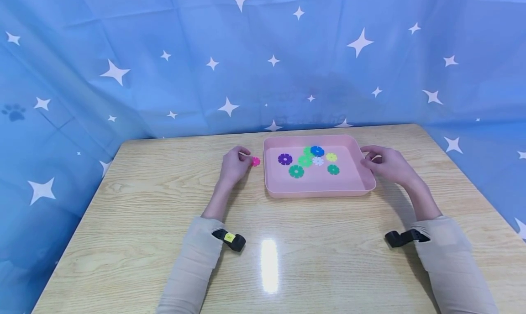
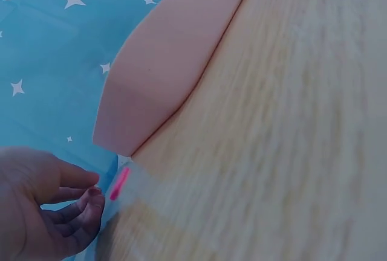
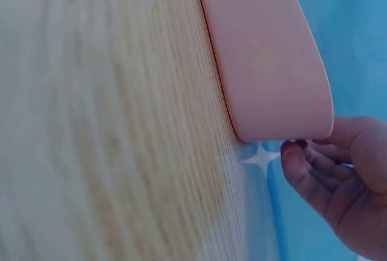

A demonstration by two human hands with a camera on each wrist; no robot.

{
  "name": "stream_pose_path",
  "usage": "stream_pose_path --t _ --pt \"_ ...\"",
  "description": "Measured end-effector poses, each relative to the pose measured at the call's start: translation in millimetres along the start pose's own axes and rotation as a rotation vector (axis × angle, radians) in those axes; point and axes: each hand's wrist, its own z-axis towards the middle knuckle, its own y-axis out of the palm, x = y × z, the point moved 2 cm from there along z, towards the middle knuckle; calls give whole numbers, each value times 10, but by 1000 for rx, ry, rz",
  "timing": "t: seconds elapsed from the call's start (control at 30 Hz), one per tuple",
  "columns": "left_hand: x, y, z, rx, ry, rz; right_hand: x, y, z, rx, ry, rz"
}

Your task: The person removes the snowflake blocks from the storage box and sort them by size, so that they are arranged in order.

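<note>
My left hand (image 1: 235,165) is beside the left end of the pink tray (image 1: 320,194), with a bright pink interlocking disc (image 1: 256,161) right at its fingertips. Seen almost edge-on in the left wrist view, that disc (image 2: 120,183) shows a narrow gap from my bent thumb and index finger. At the tray's opposite end, my right hand (image 1: 388,162) grips the rim with curled fingers. From the right wrist, the thumb meets the outside of the wall (image 3: 281,116), and the index fingertip is hidden behind it. Inside the tray lie several notched plastic discs, including a purple disc (image 1: 285,159) and a blue disc (image 1: 317,151).
More discs sit in the tray: a yellow disc (image 1: 331,157), a white disc (image 1: 318,161) and several green ones. The wooden table (image 1: 148,204) ends at a starry blue curtain (image 1: 185,90). Black wrist cameras protrude from both sleeves.
</note>
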Motion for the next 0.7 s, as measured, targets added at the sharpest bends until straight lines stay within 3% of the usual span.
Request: stream_pose_path --t 0.27,0.6,0.7 --pt "141 -15 -20 14 41 -71 4 -1 0 -3 2 0" --pt "371 6 -88 -39 66 -220 -9 5 1 -6 8 3" --pt "433 23 -116 -39 95 -209 -5 4 7 -8 9 1"
